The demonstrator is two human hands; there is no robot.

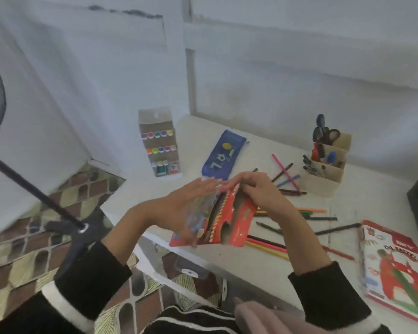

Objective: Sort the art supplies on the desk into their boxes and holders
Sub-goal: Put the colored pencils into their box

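A red cardboard pencil box is held above the near edge of the white desk, its flap spread apart. My left hand lies flat with straight fingers against the box's left side. My right hand grips the box's top right edge, fingers curled over it. Several loose coloured pencils lie scattered behind the box, and more pencils lie to its right on the desk.
A blue pencil pouch lies at the back. A cardboard holder with scissors and pens stands back right. A marker display box stands back left. An oil pastels box lies at the right. A fan stand is on the floor to the left.
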